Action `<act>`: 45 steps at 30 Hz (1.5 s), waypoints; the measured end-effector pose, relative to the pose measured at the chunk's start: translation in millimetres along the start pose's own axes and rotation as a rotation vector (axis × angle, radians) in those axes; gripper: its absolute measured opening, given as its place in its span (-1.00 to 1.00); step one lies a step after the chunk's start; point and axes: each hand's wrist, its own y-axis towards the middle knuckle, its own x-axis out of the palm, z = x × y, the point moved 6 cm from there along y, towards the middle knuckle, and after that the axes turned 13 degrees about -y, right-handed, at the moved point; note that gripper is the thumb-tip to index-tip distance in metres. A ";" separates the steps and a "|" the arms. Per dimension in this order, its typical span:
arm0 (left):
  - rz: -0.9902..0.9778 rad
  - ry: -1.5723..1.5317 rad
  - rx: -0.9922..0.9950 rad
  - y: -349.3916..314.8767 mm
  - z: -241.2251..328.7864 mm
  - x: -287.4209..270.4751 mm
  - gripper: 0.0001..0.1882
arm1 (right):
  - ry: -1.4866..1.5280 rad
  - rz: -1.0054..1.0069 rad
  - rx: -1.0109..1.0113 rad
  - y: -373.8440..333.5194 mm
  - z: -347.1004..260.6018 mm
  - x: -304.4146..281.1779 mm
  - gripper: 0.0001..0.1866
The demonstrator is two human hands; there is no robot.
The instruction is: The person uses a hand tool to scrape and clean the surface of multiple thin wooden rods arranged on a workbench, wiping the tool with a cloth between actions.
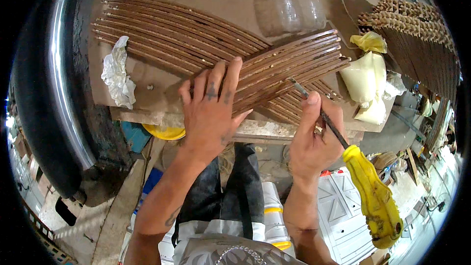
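Observation:
A brown grooved panel of narrow wood strips (289, 61) lies slantwise across another set of brown strips (181, 27) on the table. My left hand (208, 110) rests flat on the panel's left part, fingers stretched and apart. A screwdriver with a worn yellow handle (370, 186) is in my right hand (316, 135). My right fingers pinch its thin metal shaft, with the handle pointing down to the right. The shaft's tip touches or nearly touches the panel's grooves. Small pale bits dot the strips.
Crumpled white paper (118, 73) sits at the table's left. Clear plastic bottles (289, 2) lie at the back. A bag of cream-coloured material (365, 83) is by the right edge, before stacked brown strips (417, 39). A black and chrome cylinder (68, 68) stands left.

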 end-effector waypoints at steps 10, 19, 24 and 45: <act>-0.020 -0.007 -0.011 -2.6 -1.3 2.6 0.14 | -0.342 -0.210 -0.138 17.0 -50.7 8.2 -0.83; 0.034 0.005 -0.020 0.1 1.1 12.0 0.10 | -0.262 -0.116 -0.204 11.4 -62.3 8.2 -0.79; 0.019 0.064 -0.017 -2.5 -7.0 10.9 0.02 | -0.030 -0.445 -0.212 -29.4 -58.9 26.9 -0.66; -0.021 -0.109 -0.138 -5.0 -11.0 -3.2 0.03 | 0.179 -0.138 0.112 26.7 -12.5 7.4 -0.77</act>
